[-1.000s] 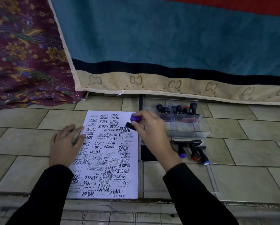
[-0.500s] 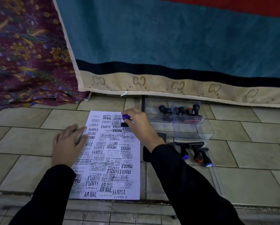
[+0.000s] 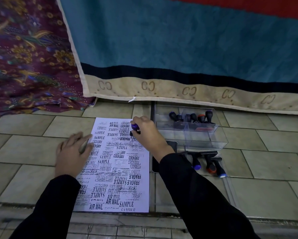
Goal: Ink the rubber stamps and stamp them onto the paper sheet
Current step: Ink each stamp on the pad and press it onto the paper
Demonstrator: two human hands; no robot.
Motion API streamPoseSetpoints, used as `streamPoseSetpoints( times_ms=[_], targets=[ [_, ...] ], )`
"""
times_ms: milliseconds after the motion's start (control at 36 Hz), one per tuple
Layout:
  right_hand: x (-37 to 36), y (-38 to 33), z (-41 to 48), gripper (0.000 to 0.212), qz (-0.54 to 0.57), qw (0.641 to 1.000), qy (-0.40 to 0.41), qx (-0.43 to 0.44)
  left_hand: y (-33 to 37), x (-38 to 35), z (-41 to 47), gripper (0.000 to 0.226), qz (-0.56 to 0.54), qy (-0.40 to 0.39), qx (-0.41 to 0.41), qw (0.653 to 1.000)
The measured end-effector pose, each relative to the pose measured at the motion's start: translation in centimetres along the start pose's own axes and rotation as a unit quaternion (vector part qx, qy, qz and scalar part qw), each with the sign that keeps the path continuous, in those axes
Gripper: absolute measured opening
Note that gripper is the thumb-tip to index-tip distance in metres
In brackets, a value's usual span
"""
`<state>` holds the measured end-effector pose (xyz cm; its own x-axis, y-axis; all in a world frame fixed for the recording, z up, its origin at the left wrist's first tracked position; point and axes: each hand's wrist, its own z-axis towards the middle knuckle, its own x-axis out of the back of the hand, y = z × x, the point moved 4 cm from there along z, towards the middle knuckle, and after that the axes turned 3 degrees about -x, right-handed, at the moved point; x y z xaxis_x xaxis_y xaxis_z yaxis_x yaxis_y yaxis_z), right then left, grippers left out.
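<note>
Stamp (image 3: 135, 127) between right fingers (image 3: 141, 121), on paper (image 3: 144, 200)

The paper (image 3: 115, 163) is matt white, thickly printed in black ink. The stamp (image 3: 135, 127) has a smooth, shiny purple plastic handle. The box (image 3: 219, 142) is clear, glossy plastic. The tiles (image 3: 274, 138) are glazed, with a dull sheen. The blanket (image 3: 179, 49) is fuzzy, matt cloth; the batik (image 3: 27, 57) is thinner, smoother fabric. The sleeves (image 3: 196, 195) are matt black cloth.
</note>
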<state>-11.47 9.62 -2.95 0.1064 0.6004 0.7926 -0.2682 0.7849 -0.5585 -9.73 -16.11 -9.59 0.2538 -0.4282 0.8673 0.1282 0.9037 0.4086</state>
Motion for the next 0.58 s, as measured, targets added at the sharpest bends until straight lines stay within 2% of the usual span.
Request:
streamPoseSetpoints(
  times_ms=[167,278,417,583],
  targets=[
    [0.5,0.2,0.4,0.019,0.032,0.999,0.024,-0.018,0.1,0.1,0.0,0.058,0.001,-0.005,0.004,1.000],
    [3.6,0.9,0.7,0.019,0.099,0.986,0.117,-0.071,0.0,0.1,0.0,0.058,0.004,-0.007,0.004,1.000],
    [8.6,2.2,-0.4,0.016,0.231,0.944,0.203,-0.116,0.1,0.1,0.0,0.057,0.003,-0.006,0.000,1.000],
    [10.8,2.4,-4.1,0.019,0.265,0.935,0.209,-0.111,0.2,0.1,0.0,0.057,0.003,-0.007,0.000,1.000]
  ],
)
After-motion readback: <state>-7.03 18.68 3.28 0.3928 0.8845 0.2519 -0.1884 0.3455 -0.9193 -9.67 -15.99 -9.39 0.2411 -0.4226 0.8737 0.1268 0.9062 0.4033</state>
